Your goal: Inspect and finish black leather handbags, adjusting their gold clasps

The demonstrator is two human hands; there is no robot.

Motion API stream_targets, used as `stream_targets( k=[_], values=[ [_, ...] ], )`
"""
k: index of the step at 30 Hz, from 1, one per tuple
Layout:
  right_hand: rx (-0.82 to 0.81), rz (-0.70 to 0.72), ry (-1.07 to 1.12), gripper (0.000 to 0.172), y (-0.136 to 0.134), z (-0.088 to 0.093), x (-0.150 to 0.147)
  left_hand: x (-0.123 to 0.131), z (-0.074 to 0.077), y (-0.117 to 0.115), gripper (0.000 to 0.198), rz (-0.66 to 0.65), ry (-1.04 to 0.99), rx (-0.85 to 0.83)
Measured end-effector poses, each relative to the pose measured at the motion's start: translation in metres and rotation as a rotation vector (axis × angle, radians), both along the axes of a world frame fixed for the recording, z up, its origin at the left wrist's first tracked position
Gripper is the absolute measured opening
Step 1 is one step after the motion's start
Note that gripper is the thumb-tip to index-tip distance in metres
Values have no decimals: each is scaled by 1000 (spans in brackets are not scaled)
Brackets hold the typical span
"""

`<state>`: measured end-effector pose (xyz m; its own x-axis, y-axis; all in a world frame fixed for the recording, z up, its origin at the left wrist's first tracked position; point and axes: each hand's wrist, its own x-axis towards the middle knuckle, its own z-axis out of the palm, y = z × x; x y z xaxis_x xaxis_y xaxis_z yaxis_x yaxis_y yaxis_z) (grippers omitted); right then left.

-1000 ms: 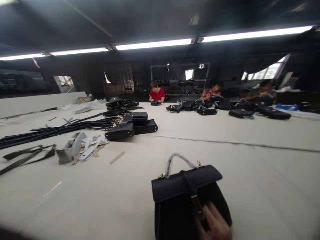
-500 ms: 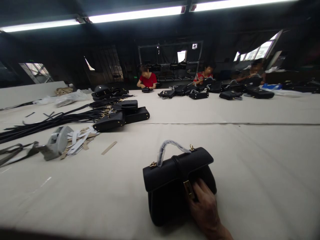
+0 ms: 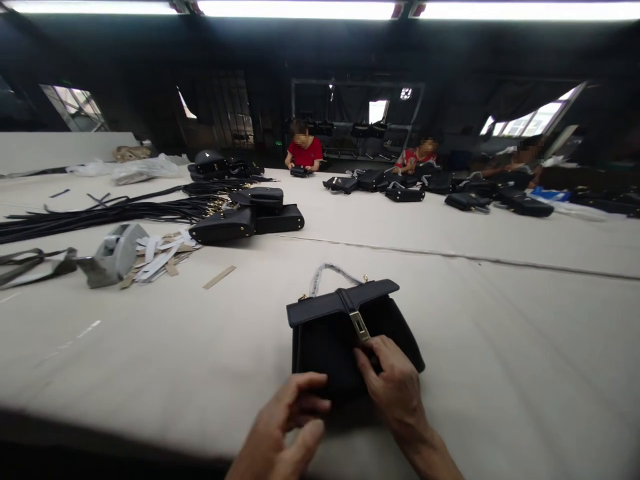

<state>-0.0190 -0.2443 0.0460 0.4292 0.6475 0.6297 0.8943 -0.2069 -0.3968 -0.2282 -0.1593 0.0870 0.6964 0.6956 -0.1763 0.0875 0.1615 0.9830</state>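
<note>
A black handbag [image 3: 325, 353] sits in front of me on the pale tabletop, leaning back a little. Its flap [image 3: 320, 309] hangs over the front, with a gold clasp plate [image 3: 359, 326] on the strap. Clear plastic wraps the top handle [image 3: 334, 268]. My right hand [image 3: 393, 377] is closed at the lower end of the clasp, thumb and forefinger against the bag's front; what lies under the fingertips is hidden. Close to the bag's lower left front is my left hand [image 3: 290, 423], fingers apart and curved, holding nothing.
A tape dispenser [image 3: 113, 257] and paper strips [image 3: 163, 257] lie to the left. Beyond them are black straps [image 3: 125, 213] and stacked black bags [image 3: 250, 220]. Across the table [image 3: 500, 320], several people work, among them a person in red [image 3: 305, 153], near more black bags [image 3: 370, 180].
My left hand has come into view beside the bag. The bag has tipped back, and my right hand has shifted from beside the clasp to its lower end. The view has tilted.
</note>
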Motion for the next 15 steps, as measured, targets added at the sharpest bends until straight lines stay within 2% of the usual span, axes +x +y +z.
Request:
stream_targets(
  k=[2,5,8,11,15],
  values=[
    [-30,9,9,10,2,4,0,33,-2,-8,61,-142,-137,-148],
    [-70,42,9,12,3,12,-4,63,2,-6,74,-166,-269,-332],
    [-79,82,-54,21,1,13,-15,71,12,5,62,-100,-340,-532],
    [-55,109,-162,22,-1,2,-30,70,20,17,46,-52,-366,-674],
    [-10,11,-357,14,1,-20,-44,70,23,28,50,-6,-323,-836]
  ],
)
